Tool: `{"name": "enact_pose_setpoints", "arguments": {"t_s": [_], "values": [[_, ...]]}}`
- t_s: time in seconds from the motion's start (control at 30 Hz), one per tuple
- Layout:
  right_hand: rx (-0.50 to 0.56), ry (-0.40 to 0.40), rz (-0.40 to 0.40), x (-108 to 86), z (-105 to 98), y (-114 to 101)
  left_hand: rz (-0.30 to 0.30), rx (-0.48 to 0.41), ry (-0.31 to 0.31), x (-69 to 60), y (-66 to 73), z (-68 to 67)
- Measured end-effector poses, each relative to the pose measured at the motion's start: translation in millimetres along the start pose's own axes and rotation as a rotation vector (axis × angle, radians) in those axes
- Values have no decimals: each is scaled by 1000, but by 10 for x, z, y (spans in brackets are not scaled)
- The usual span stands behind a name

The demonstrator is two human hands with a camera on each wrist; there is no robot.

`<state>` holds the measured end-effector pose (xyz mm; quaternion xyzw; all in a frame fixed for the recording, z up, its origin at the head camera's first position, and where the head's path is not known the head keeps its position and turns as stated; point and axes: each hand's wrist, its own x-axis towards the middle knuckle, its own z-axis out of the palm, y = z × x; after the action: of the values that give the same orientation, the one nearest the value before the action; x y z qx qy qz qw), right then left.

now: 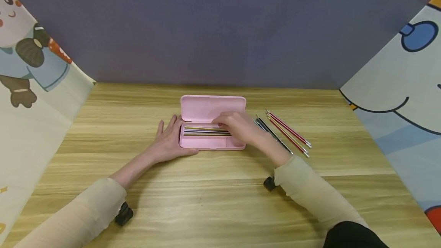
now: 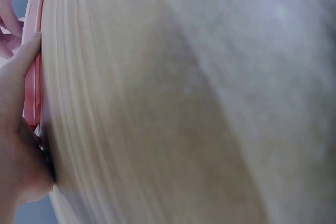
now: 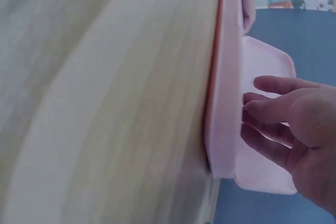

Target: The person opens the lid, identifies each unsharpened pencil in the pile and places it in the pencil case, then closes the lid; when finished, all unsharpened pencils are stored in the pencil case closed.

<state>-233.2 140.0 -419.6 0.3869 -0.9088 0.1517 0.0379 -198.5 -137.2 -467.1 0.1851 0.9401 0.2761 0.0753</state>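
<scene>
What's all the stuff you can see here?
Pencil case: one, pink, centre, open.
Inside pencils: several, multicoloured, in the case.
Red pencils: several, red, right of the case.
Dark pencils: a few, dark, beside the red ones.
Table: one, wood-brown, underneath.
Back panel: one, grey-blue, behind.
Cartoon panels: two, multicoloured, either side.
Black devices: two, black, at wrists.
Black shape: one, black, lower-right edge.
Sleeves: two, cream, on forearms.
Left hand: one, bare, against the case.
Right hand: one, bare, over the case.

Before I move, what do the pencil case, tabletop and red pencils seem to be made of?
Pencil case: probably moulded plastic, satin pink, judging by its smooth, rounded edges; painted metal is possible.
Tabletop: wood or wood-print laminate, low sheen; streaky grain shows.
Red pencils: likely painted wood, from their slim coloured shafts; finish too small to tell.
</scene>
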Motion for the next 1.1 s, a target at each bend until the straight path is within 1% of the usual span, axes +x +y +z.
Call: {"name": "enact_pose_setpoints", "arguments": {"t_s": [0.13, 0.2, 0.27, 0.4, 0.47, 0.57, 0.7, 0.8, 0.87, 0.97, 1.1], "values": [[76, 54, 34, -105, -123, 50, 6, -1, 5, -1, 7, -3], [129, 104, 68, -176, -190, 82, 6, 2, 8, 2, 6, 1], [203, 159, 110, -257, -263, 111, 10, 4, 11, 4, 5, 6], [328, 266, 184, -451, -388, 206, 9, 6, 10, 5, 0, 11], [342, 306, 215, -561, -430, 270, 9, 6, 10, 5, -4, 11], [350, 343, 280, -729, -466, 364, 7, 4, 10, 2, -9, 8], [392, 352, 362, -935, -488, 462, 7, 0, 11, -5, -12, 2], [406, 352, 387, -1059, -492, 512, 6, 0, 12, -4, -12, 0], [406, 350, 395, -1127, -492, 534, 7, 0, 12, -1, -9, 0], [400, 338, 385, -1206, -492, 557, 7, 4, 12, 0, -6, 1], [382, 294, 390, -1294, -483, 586, 10, 5, 13, 0, 0, 2]]}}
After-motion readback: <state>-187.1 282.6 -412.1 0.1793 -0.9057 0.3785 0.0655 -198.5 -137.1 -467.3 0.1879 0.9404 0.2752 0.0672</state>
